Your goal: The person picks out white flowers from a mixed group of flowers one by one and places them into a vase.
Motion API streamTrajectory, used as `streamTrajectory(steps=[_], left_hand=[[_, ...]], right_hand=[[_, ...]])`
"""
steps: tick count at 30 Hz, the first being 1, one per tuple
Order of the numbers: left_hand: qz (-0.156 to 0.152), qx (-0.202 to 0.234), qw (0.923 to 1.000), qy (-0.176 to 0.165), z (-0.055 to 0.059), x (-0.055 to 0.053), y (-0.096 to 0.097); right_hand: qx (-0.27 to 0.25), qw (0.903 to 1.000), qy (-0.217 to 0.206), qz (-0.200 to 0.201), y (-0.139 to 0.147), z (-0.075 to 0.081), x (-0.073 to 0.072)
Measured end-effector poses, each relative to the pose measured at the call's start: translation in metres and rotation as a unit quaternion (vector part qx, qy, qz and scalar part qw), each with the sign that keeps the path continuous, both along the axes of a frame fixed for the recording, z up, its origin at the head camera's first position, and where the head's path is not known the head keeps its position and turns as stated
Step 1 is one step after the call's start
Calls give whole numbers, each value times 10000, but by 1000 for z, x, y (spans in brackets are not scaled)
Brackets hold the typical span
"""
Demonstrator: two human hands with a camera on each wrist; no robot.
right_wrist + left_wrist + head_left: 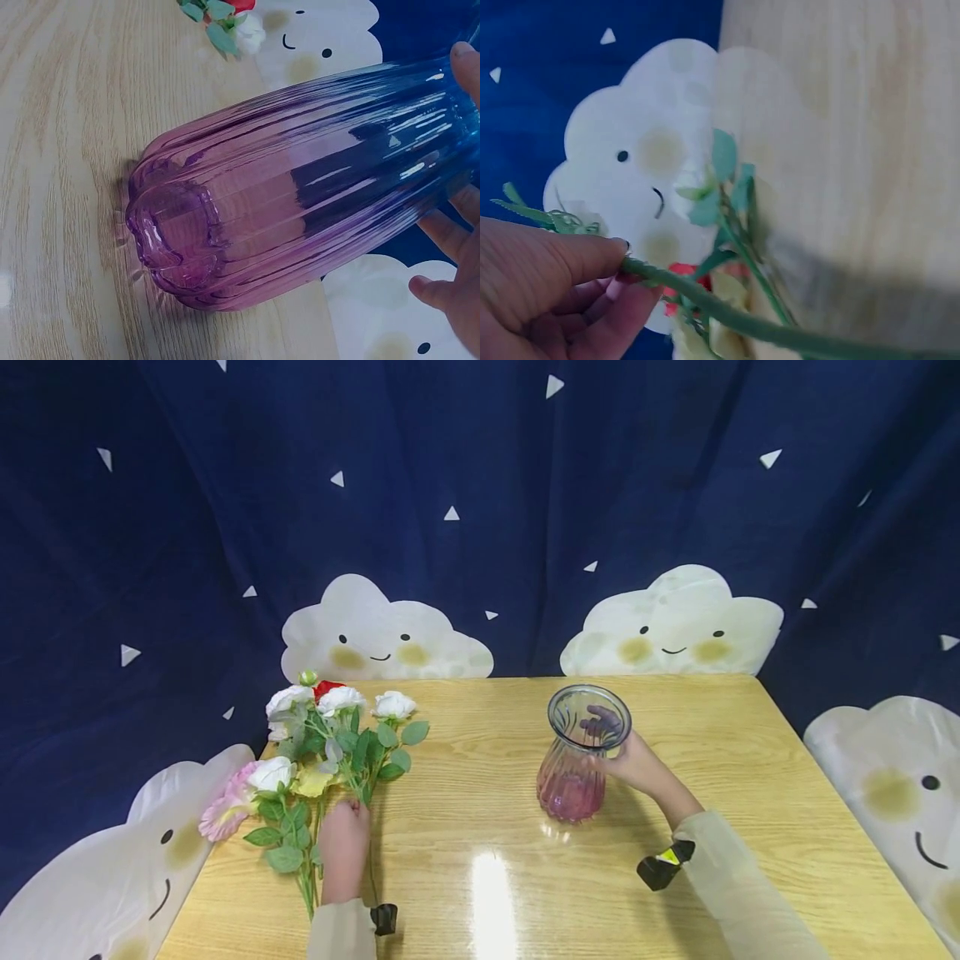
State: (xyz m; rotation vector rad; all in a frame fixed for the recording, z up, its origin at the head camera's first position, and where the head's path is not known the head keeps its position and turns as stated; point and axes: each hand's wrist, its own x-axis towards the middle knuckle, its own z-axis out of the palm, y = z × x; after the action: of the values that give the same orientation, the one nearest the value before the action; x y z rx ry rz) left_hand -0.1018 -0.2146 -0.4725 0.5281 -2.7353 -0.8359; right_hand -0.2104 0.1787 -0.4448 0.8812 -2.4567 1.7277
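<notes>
With thumb and fingers, my left hand pinches a green flower stem, at the lower part of a spread of artificial flowers. Which bloom tops that stem, I cannot tell. White roses, a red flower, a pink flower and a yellow flower lie around and beyond this hand. To the right, my right hand grips a ribbed glass vase near its neck, thumb on one side and fingers on the other. The vase is pink at its base and bluish at its flared rim.
The wooden table lies under everything, with a bright glare spot near its front. Behind it hangs a dark blue curtain with white triangles and smiling clouds. Green leaves spread beside the left hand.
</notes>
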Motion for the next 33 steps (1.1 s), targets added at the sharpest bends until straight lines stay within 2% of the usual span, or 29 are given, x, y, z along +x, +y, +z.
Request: streamTrajectory(steps=[2,4,7,9,13,19,25,33], left_hand=[[9,-108,9997,240,4,-3,3],[19,-211,9985,501,9,-6,7],[-11,-360,9959,831,16,-12,15],[-28,-408,9936,1058,21,-16,20],[-127,-439,9882,1463,32,-26,32],[-428,-420,9812,1837,45,-40,50],[-601,-305,9749,2121,59,-51,70],[-1105,-288,9621,2478,79,-63,94]], right_hand=[[-2,10000,15,-47,-3,7,4],[-16,10000,31,-55,-3,7,4],[-25,10000,-1,-36,-2,6,3],[-46,10000,-29,-8,0,-1,-1],[-92,9999,-79,-32,0,-2,-1],[-139,9997,-168,-75,0,-2,2],[-175,9996,-211,11,-1,-2,2],[-174,9998,-49,-7,0,-1,2]])
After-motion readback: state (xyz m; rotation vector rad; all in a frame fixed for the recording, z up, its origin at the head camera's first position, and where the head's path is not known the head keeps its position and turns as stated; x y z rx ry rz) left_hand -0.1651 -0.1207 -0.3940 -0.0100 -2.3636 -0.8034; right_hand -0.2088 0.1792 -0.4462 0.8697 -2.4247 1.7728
